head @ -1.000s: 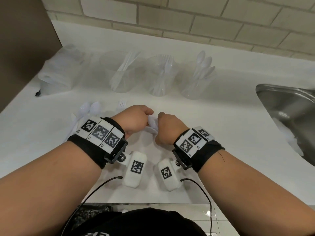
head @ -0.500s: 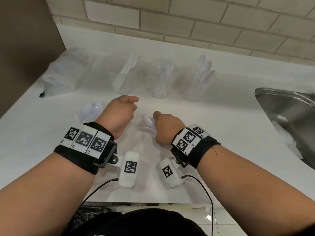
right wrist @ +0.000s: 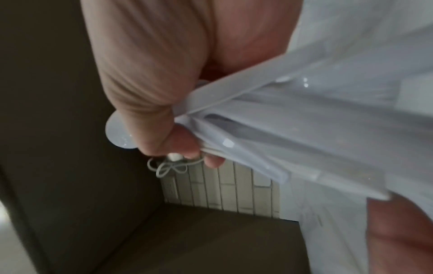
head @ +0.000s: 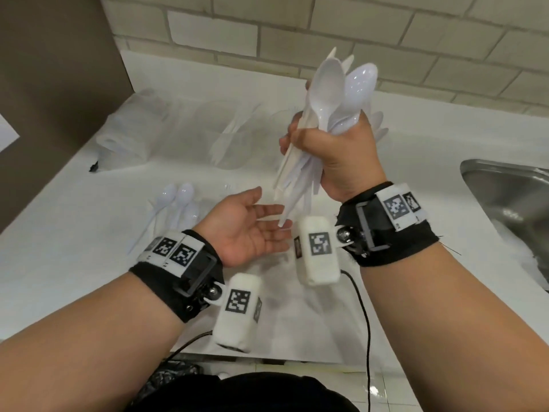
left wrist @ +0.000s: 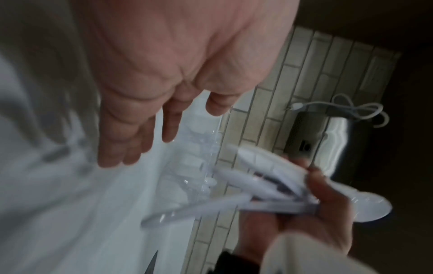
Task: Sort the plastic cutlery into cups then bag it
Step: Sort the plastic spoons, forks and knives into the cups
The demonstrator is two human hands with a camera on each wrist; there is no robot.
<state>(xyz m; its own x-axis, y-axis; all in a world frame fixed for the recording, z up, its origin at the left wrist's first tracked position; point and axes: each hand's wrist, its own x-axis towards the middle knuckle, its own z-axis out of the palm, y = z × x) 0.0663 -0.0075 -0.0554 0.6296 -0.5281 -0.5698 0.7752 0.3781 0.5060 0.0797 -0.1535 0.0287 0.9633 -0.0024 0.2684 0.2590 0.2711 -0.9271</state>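
Observation:
My right hand grips a bundle of white plastic cutlery raised above the counter, spoon bowls up and handles pointing down. The same bundle shows blurred in both wrist views. My left hand is held palm up just under the handle ends, fingers straight and holding nothing; the palm fills the left wrist view. Three loose white spoons lie on the counter to the left. Clear plastic cups with cutlery in them stand at the back, partly hidden behind the raised bundle.
A clear plastic bag lies at the back left of the white counter. A steel sink is set in at the right. A brown panel rises on the left and a tiled wall runs behind.
My right hand has lifted the cutlery bundle from the counter to high above it. My left hand has opened and turned palm up beneath the handles.

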